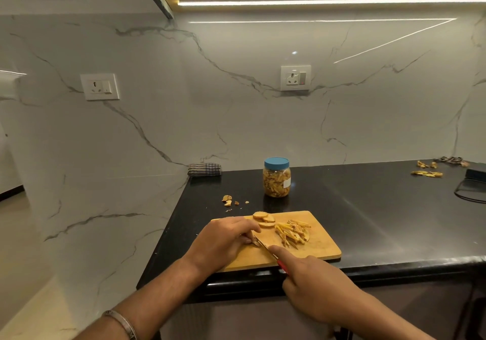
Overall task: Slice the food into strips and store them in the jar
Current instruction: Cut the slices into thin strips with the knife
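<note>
The left hand (223, 242) is pinning a small piece of yellow food (253, 242) under curled fingertips on the rectangular wooden cutting board (315, 250). The right hand (313, 284) is gripping a red-handled knife (268, 249), index finger lying along its spine, the blade meeting the pinned piece. Round yellow slices (264, 218) are lying just behind the fingers, and a heap of cut yellow strips (293, 233) is sitting to their right. The clear, blue-lidded plastic jar (276, 178), lid on and nearly full of strips, is standing on the black countertop (368, 208) beyond the board.
</note>
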